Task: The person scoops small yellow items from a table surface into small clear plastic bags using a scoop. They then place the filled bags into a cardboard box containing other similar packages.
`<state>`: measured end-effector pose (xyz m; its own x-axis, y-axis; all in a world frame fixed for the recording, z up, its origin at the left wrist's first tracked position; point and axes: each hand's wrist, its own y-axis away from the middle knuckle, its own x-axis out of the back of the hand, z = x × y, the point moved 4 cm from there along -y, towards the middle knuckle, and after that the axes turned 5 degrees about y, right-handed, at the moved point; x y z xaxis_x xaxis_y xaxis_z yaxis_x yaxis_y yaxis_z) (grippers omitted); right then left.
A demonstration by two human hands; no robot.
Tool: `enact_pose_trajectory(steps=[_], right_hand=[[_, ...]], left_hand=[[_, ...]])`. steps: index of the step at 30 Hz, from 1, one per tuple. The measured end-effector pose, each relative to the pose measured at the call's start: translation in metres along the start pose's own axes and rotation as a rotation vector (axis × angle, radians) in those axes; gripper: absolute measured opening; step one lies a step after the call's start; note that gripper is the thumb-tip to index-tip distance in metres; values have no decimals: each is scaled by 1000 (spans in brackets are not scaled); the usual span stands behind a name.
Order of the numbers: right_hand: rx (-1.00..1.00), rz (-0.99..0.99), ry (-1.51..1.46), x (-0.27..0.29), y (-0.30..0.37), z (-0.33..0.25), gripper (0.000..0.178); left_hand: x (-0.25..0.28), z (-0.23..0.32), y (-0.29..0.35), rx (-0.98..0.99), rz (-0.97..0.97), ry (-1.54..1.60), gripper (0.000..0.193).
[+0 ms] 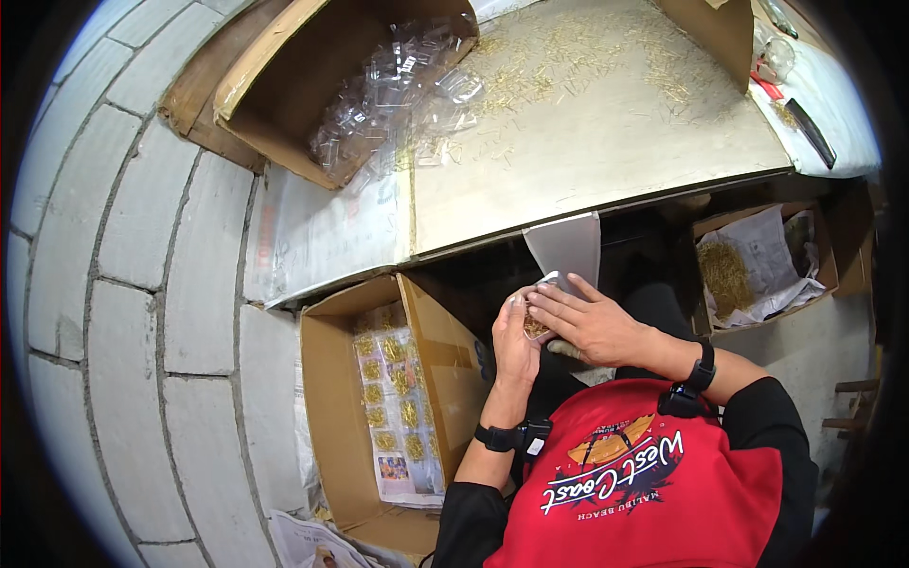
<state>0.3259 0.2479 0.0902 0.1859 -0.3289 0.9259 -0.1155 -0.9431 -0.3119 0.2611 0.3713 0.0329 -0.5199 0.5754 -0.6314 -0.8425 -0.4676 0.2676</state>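
A small clear plastic box (532, 327), with coppery, thin pieces showing inside, is between my two hands above my lap. My left hand (514, 348) is closed round the box's left side, thumb up near its top. Across the box from the right lies my right hand (592, 324), its fingers pressed against it and hiding most of it. Just beyond the hands, a pale grey chute-like flap (565, 248) hangs from the table's front edge.
Thin brass-coloured pins (559, 62) are scattered over the table (587, 156). Clear empty boxes (388, 95) spill from a tipped carton (275, 90). A carton (445, 355) at lower left holds filled packs (409, 412). Another, at right (824, 251), holds newspaper and pins. A black-handled tool (811, 133) lies far right.
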Motion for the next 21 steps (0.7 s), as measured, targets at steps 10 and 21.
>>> enact_pose_trajectory(steps=[10, 21], right_hand=[[-542, 455, -649, 21, 21, 53, 20], [-806, 85, -1231, -25, 15, 41, 14]], left_hand=[[0, 12, 9, 36, -7, -42, 33], [-7, 0, 13, 78, 51, 16, 30]])
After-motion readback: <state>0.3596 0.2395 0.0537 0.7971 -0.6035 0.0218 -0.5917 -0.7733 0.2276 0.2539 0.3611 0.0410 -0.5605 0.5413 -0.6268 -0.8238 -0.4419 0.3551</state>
